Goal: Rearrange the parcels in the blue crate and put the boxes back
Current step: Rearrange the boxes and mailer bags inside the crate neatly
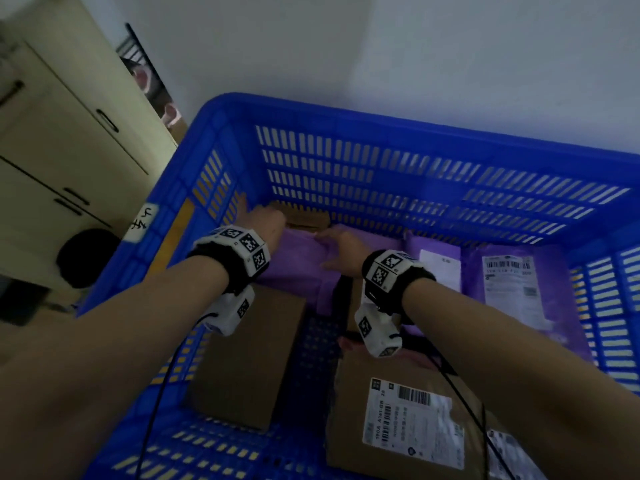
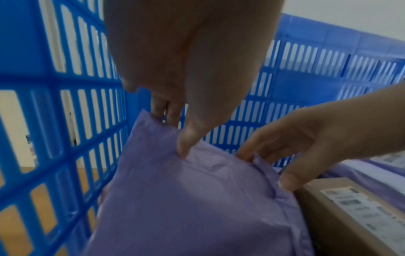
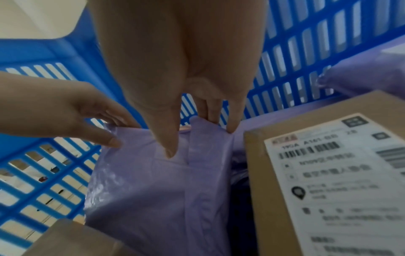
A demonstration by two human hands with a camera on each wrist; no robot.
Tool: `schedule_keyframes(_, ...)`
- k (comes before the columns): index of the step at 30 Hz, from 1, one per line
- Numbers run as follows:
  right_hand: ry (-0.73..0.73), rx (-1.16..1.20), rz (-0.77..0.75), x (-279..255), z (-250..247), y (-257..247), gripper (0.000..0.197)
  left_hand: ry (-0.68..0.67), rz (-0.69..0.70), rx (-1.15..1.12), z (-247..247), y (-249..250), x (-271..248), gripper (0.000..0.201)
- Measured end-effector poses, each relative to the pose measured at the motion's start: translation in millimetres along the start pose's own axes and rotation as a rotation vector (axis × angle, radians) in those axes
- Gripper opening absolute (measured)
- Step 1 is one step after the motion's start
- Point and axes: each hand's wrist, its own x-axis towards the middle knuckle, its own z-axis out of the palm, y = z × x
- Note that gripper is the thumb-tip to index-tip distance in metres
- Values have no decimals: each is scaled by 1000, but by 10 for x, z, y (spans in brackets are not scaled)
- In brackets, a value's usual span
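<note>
The blue crate (image 1: 381,112) fills the frame. A purple mailer bag (image 1: 298,268) stands near its upper-left corner, top edge pinched by left hand (image 1: 266,220) and right hand (image 1: 341,249) fingers. A labelled cardboard box (image 1: 408,417) lies at lower right, a plain cardboard box (image 1: 249,355) at lower left.

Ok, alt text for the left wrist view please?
Both hands pinch the top edge of a purple mailer bag: left hand above, right hand from the right. The blue crate surrounds it; a labelled cardboard box sits lower right.
</note>
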Motion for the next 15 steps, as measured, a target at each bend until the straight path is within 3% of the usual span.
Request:
schedule_keyframes(6, 5, -39, 29, -89, -71, 48, 53, -14, 43, -119, -54, -97, -15, 28)
schedule_keyframes(11, -35, -79, 13, -286, -260, 99, 43, 13, 82, -228, -371, -96, -197, 24)
schedule_keyframes(15, 130, -30, -49, -509, -444, 107, 35, 72, 143, -274, -659, -67, -351, 19)
